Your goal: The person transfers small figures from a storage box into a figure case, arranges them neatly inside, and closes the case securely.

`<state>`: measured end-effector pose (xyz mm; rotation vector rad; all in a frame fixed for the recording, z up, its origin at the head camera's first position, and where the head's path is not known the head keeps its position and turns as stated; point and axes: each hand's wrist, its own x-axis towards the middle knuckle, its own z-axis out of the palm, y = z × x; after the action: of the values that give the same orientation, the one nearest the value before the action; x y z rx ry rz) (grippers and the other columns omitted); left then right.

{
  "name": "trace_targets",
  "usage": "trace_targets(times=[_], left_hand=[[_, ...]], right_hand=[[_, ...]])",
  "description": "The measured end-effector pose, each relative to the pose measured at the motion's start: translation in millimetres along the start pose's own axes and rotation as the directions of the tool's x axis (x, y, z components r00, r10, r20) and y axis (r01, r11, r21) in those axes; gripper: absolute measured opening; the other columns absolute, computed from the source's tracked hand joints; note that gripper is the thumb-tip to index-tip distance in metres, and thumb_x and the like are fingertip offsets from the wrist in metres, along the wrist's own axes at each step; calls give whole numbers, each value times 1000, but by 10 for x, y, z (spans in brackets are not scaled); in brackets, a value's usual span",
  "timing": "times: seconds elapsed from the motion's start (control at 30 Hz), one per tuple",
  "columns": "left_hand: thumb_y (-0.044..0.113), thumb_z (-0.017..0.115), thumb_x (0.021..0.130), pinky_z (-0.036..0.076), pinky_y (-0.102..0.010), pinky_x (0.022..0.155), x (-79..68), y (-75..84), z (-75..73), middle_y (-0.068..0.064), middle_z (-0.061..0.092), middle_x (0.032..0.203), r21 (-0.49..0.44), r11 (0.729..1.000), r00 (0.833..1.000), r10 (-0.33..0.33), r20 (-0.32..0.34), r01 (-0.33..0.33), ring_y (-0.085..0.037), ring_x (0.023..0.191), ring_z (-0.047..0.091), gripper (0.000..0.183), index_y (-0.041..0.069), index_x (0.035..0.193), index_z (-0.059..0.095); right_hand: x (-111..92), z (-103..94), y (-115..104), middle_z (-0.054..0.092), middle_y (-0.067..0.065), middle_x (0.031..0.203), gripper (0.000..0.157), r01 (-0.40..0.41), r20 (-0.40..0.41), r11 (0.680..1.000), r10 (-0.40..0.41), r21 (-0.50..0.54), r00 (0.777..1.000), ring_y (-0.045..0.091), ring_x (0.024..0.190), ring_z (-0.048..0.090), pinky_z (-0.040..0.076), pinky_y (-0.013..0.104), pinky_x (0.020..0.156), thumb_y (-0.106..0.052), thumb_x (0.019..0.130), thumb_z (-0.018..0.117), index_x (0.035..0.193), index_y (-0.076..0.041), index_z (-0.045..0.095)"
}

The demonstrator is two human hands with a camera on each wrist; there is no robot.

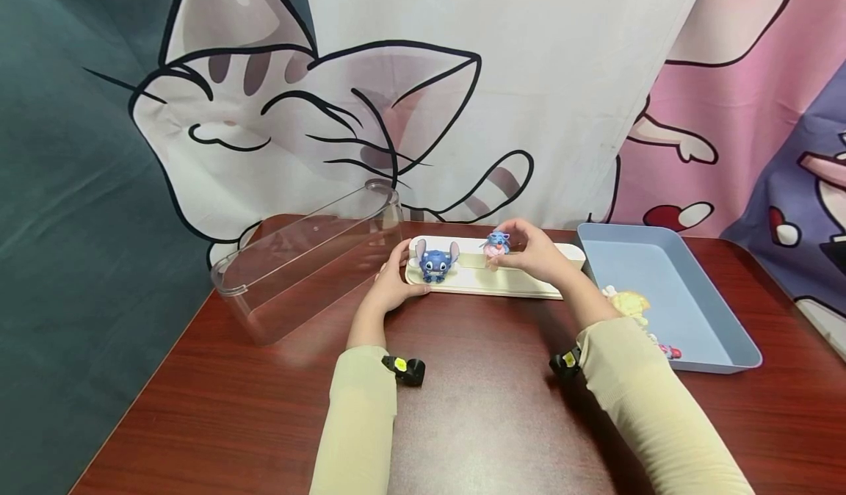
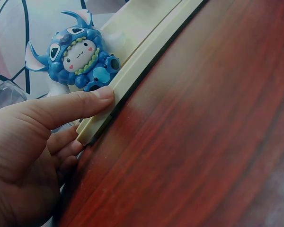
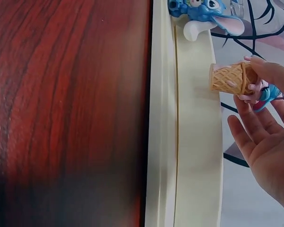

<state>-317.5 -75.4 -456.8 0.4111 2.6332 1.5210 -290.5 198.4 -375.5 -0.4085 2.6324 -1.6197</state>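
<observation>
A long cream stepped display base (image 1: 489,282) lies on the wooden table. My left hand (image 1: 388,286) grips its left end, the thumb pressed on the front edge in the left wrist view. Beside that thumb a blue big-eared figurine (image 2: 78,56) with a white inner face sits on the base. My right hand (image 1: 534,256) pinches a small figurine (image 1: 496,245), blue on top with pink below. In the right wrist view its lower part is a waffle cone (image 3: 229,79), held tilted sideways in that view, overlapping the base's raised back step. My fingers partly hide its blue top.
To the left leans a clear plastic cover (image 1: 311,256). A shallow blue-grey tray (image 1: 700,297) stands at the right, holding a yellow figurine (image 1: 631,304) and a small pink-and-red one (image 1: 670,351), partly behind the right sleeve. A cat-print curtain (image 1: 562,76) hangs behind the table.
</observation>
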Motion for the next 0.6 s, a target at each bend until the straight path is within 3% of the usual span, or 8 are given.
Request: trace_targets(times=[0.3,0.47,0.6], left_hand=[[16,84,66,15,-48,105,-4,4,-3,-7,41,141,1,1000,1000,0,1,0,-24,124,38,99,21,144,23],[16,83,67,15,-48,104,-7,4,-3,-7,42,140,-1,1000,1000,0,2,0,-24,124,37,99,22,144,23],[16,83,67,15,-48,104,-8,5,-7,-7,42,140,-4,1000,1000,-1,2,1,-24,124,38,98,22,144,24]], right_hand=[[26,78,34,60,17,98,46,24,4,999,-24,-22,1000,20,90,57,47,21,76,-1,72,76,111,3,50],[34,108,21,57,14,101,47,17,-1,998,-17,-65,1000,23,95,52,46,33,83,-5,70,79,109,-1,54],[32,135,21,57,11,99,47,38,0,987,-38,-154,999,24,95,50,42,36,79,-10,68,81,108,-5,56]])
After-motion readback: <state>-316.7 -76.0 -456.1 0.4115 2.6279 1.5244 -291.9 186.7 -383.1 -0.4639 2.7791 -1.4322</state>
